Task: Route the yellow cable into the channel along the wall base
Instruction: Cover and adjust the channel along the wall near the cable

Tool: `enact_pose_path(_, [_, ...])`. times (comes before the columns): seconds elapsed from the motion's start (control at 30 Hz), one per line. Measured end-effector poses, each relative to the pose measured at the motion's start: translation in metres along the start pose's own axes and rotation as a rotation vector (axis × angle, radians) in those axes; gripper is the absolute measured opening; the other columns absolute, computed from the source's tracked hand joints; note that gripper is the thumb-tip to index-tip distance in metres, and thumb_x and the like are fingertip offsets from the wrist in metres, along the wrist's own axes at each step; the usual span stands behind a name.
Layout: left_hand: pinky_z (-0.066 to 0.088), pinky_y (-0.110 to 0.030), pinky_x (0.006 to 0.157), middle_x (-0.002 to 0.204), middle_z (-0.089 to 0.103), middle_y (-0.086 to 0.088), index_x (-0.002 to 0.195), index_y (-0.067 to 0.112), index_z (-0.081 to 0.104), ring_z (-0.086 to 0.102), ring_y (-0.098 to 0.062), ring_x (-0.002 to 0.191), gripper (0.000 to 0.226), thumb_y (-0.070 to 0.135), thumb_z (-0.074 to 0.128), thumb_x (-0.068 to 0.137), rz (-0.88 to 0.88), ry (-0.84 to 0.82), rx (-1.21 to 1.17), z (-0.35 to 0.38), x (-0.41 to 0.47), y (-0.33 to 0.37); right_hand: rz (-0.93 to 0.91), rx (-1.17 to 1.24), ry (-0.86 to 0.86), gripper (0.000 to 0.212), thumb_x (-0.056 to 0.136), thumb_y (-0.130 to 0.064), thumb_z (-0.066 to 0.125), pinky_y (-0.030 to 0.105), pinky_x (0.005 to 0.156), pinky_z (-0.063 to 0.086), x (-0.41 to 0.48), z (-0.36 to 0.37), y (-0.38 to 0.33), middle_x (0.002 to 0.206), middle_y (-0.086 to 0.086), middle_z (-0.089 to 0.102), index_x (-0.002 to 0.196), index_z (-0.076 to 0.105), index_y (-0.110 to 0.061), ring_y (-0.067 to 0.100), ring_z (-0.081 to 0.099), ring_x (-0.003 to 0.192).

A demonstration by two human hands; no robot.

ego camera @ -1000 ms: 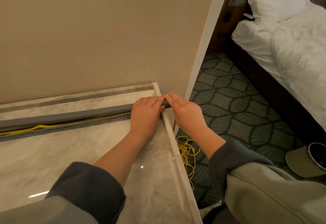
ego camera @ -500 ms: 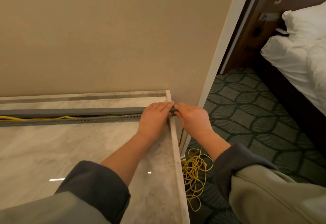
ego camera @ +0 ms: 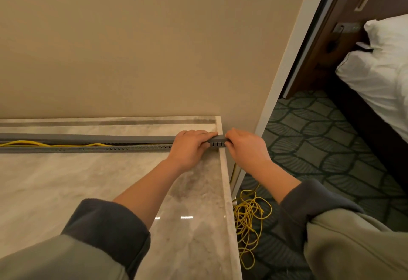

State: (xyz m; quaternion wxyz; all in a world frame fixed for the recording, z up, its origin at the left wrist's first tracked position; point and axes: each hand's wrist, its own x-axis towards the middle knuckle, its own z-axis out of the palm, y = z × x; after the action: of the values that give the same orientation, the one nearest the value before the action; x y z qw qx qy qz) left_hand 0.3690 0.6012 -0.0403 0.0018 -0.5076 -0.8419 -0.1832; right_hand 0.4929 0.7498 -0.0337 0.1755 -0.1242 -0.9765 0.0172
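Two hands in head view, at right end of long grey slotted plastic channel (ego camera: pixel 88 139): left hand (ego camera: pixel 189 145) and right hand (ego camera: pixel 245 147) both curl fingers round it, probably squeezing it shut. Thin yellow cable (ego camera: pixel 24 141) lies inside channel leftward; tangled spare loops (ego camera: pixel 249 218) on carpet below channel end, slack unfed.

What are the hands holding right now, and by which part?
Both grip the grey channel at its right end: left hand just short of the tip, right hand on the tip itself.
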Motion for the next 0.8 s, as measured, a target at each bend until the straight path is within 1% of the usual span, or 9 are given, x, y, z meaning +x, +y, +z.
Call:
enact_pose_path(0.07, [0.035, -0.034, 0.089, 0.117, 0.063, 0.013, 0.137, 0.036, 0.049, 0.055, -0.016, 0.105, 0.04, 0.026, 0.045, 0.099, -0.008, 0.016, 0.005, 0.001, -0.001, 0.002, -0.013, 0.026, -0.02, 0.014, 0.09, -0.032, 0.055, 0.027, 0.053, 0.033, 0.003, 0.0, -0.003, 0.085, 0.0, 0.061, 0.096, 0.054, -0.019, 0.021, 0.058, 0.076])
enact_pose_path(0.17, [0.037, -0.033, 0.089, 0.116, 0.064, 0.014, 0.135, 0.035, 0.049, 0.056, -0.015, 0.104, 0.039, 0.024, 0.044, 0.099, -0.005, 0.041, 0.026, 0.002, -0.002, 0.005, -0.039, 0.028, -0.064, 0.019, 0.092, -0.036, 0.052, 0.032, 0.058, 0.042, 0.011, 0.001, -0.011, 0.091, 0.001, 0.064, 0.101, 0.051, -0.02, 0.024, 0.058, 0.085])
enact_pose_path(0.3, [0.036, -0.032, 0.093, 0.119, 0.064, 0.012, 0.137, 0.031, 0.048, 0.056, -0.016, 0.108, 0.039, 0.023, 0.044, 0.099, -0.007, 0.065, 0.036, 0.005, -0.003, 0.004, -0.048, 0.08, -0.224, 0.024, 0.096, -0.035, 0.049, 0.033, 0.06, 0.043, 0.025, 0.001, -0.01, 0.104, 0.005, 0.063, 0.111, 0.044, -0.017, 0.026, 0.06, 0.087])
enact_pose_path(0.4, [0.038, -0.032, 0.093, 0.118, 0.065, 0.009, 0.138, 0.027, 0.047, 0.057, -0.017, 0.107, 0.039, 0.023, 0.045, 0.099, -0.002, 0.082, 0.045, 0.006, -0.003, 0.005, -0.046, 0.085, -0.31, 0.032, 0.098, -0.036, 0.046, 0.038, 0.073, 0.05, 0.028, 0.001, -0.007, 0.117, 0.006, 0.057, 0.123, 0.046, -0.016, 0.026, 0.059, 0.098])
enact_pose_path(0.5, [0.038, -0.03, 0.09, 0.116, 0.066, 0.008, 0.136, 0.024, 0.051, 0.059, -0.018, 0.104, 0.04, 0.02, 0.05, 0.096, 0.021, 0.114, 0.036, 0.007, -0.004, 0.006, -0.057, 0.03, -0.23, 0.037, 0.1, -0.035, 0.041, 0.035, 0.086, 0.045, 0.019, 0.012, -0.01, 0.121, 0.005, 0.053, 0.131, 0.047, -0.016, 0.024, 0.053, 0.108])
enact_pose_path(0.57, [0.039, -0.03, 0.091, 0.115, 0.067, 0.006, 0.134, 0.021, 0.054, 0.06, -0.019, 0.103, 0.04, 0.017, 0.053, 0.095, 0.031, 0.151, 0.044, 0.009, -0.006, 0.007, -0.068, 0.011, -0.155, 0.038, 0.1, -0.031, 0.041, 0.035, 0.094, 0.041, 0.012, 0.02, -0.011, 0.122, 0.006, 0.054, 0.133, 0.047, -0.014, 0.024, 0.052, 0.111])
enact_pose_path(0.6, [0.04, -0.031, 0.092, 0.116, 0.067, 0.005, 0.133, 0.019, 0.055, 0.061, -0.019, 0.103, 0.039, 0.016, 0.054, 0.094, 0.032, 0.165, 0.054, 0.011, -0.007, 0.008, -0.069, 0.0, -0.127, 0.037, 0.1, -0.029, 0.041, 0.035, 0.096, 0.039, 0.009, 0.023, -0.012, 0.122, 0.006, 0.056, 0.132, 0.048, -0.013, 0.025, 0.052, 0.11])
enact_pose_path(0.7, [0.047, -0.036, 0.092, 0.114, 0.069, -0.002, 0.126, 0.012, 0.062, 0.064, -0.023, 0.102, 0.036, 0.011, 0.061, 0.089, 0.048, 0.243, 0.095, 0.017, -0.011, 0.009, -0.077, -0.019, -0.046, 0.032, 0.098, -0.027, 0.049, 0.036, 0.093, 0.044, 0.004, 0.026, -0.014, 0.114, 0.006, 0.061, 0.125, 0.056, -0.011, 0.025, 0.057, 0.103])
enact_pose_path(0.8, [0.051, -0.037, 0.092, 0.113, 0.07, -0.005, 0.122, 0.01, 0.065, 0.067, -0.024, 0.1, 0.039, 0.009, 0.069, 0.083, 0.083, 0.305, 0.152, 0.023, -0.012, 0.007, -0.112, 0.017, 0.0, 0.032, 0.094, -0.026, 0.057, 0.037, 0.087, 0.048, 0.005, 0.023, -0.009, 0.108, 0.006, 0.065, 0.121, 0.06, -0.01, 0.026, 0.061, 0.096])
